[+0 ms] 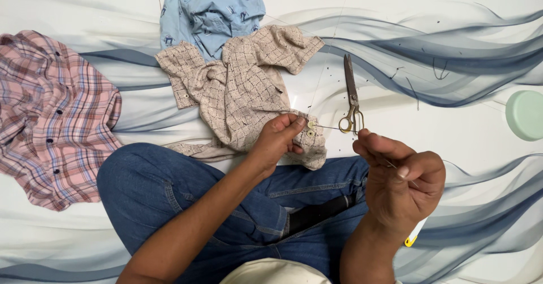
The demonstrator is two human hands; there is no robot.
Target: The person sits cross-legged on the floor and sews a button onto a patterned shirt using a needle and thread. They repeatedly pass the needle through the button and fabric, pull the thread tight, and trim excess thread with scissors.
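Here, a beige checked shirt (pixel 243 89) lies across a person's lap and the floor, its cuff pinched in the left hand (pixel 278 140) beside a button (pixel 310 126). The right hand (pixel 401 179), fingers closed on a needle, draws thread (pixel 327 128) taut; sewing looks unfinished, scissors (pixel 352 94) lying near.

Open sheet at 1–2 o'clock and between the pink plaid shirt (pixel 54 114) and beige shirt (pixel 243 92); blocked at 12 by the blue shirt (pixel 212 10), just right of centre by scissors (pixel 352 97), at 3 by a green lid (pixel 526 114), at 6 by jeans-clad legs (pixel 186 199).
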